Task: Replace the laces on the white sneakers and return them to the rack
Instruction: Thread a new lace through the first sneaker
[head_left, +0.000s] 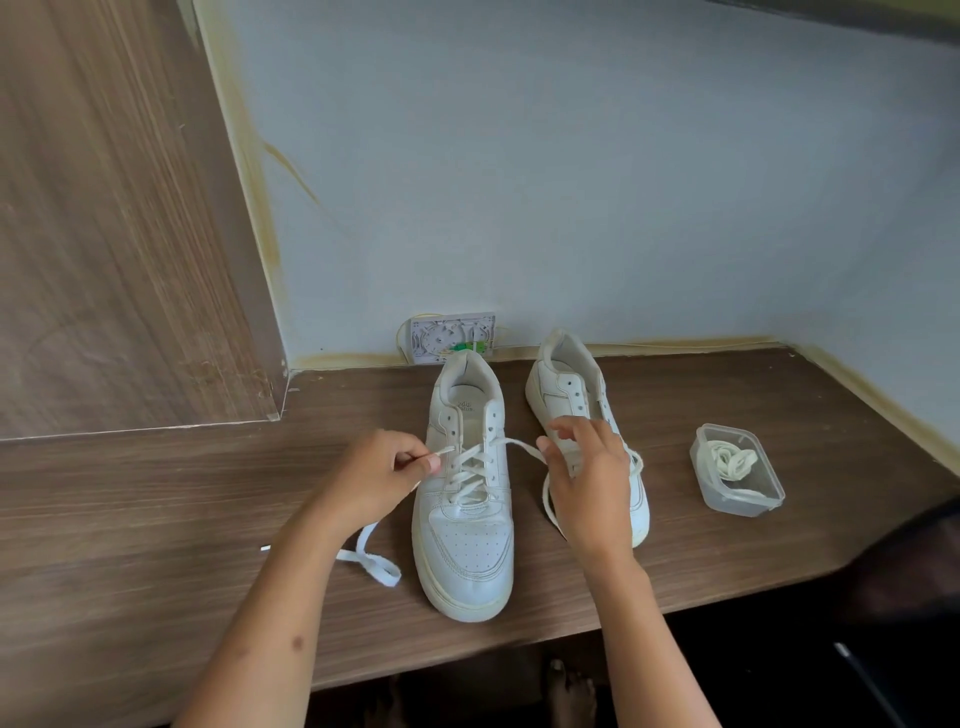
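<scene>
On the wooden desk (156, 519), places are given from the laced sneaker (467, 499), which is stood near the front edge with its toe toward the person. To its left, a loose loop of white lace (371, 564) is laid on the wood, and the lace tip is pinched by the left hand (376, 478) beside the upper eyelets. To its right, the other lace end is pinched by the right hand (592, 478), behind which the second sneaker (571, 395) is partly hidden. Farther right, a clear plastic tub (737, 473) holding coiled laces is seen.
</scene>
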